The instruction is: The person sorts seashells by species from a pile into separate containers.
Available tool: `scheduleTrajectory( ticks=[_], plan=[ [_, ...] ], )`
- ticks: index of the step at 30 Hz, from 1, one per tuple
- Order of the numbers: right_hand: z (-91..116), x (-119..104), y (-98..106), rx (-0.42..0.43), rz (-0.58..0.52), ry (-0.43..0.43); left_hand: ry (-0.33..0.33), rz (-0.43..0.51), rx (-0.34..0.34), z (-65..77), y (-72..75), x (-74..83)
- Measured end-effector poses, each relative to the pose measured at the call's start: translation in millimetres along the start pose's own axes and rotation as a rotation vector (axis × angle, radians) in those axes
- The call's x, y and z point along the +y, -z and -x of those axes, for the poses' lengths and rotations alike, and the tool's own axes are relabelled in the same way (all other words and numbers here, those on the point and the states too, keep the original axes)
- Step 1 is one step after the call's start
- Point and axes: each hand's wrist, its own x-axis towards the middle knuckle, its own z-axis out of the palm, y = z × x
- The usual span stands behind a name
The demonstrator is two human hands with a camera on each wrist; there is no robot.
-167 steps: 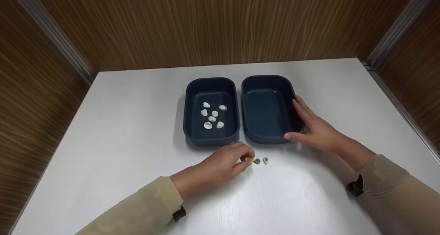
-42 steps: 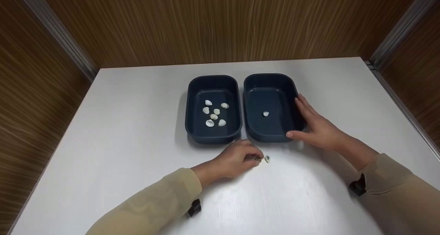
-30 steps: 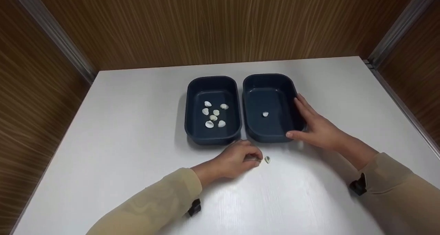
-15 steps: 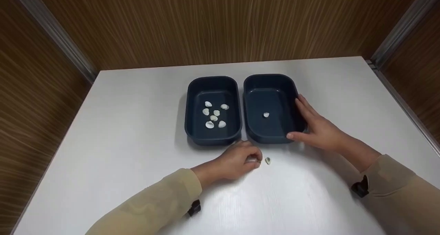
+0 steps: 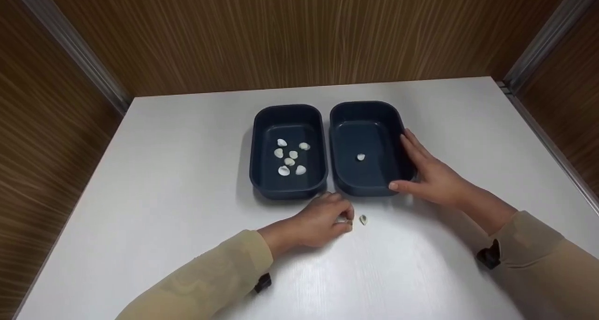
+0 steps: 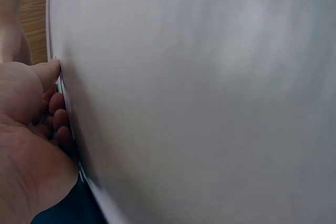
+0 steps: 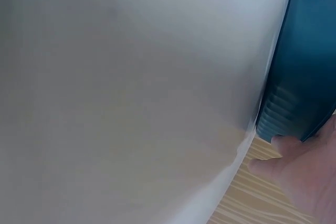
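In the head view my left hand (image 5: 323, 219) is low over the table in front of the two dark blue containers, thumb and index finger pinching a small shell that their tips mostly hide. A pale shell (image 5: 363, 220) lies on the table just right of those fingertips. My right hand (image 5: 433, 179) rests against the right container (image 5: 367, 191), its fingers straight along the right side and its thumb at the front corner. Inside that container lies one small white shell (image 5: 361, 156). Several white shells (image 5: 284, 170) are spread over the floor of the left container (image 5: 288, 194).
Both containers stand side by side on a white table (image 5: 178, 170) with a narrow gap between them. A wood-grain panel (image 5: 299, 34) rises behind the table, and similar panels flank it at left and right.
Since the oldest frame, one white shell has come to lie in the right container, and fewer shells show on the table. Lately my left fingertips have drawn slightly left; my right hand stays put.
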Motion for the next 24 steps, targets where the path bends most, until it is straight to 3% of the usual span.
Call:
scheduleTrajectory(
  ticks=[6, 24],
  plan=[
    [0.0, -0.2, 0.7, -0.005, 0.002, -0.006, -0.004, -0.017, 0.0, 0.3, 0.7, 1.1],
    [-0.1, -0.2, 0.2, 0.004, 0.01, 0.006, -0.059, 0.12, 0.075, 3.1, 9.3, 1.2]
  ],
)
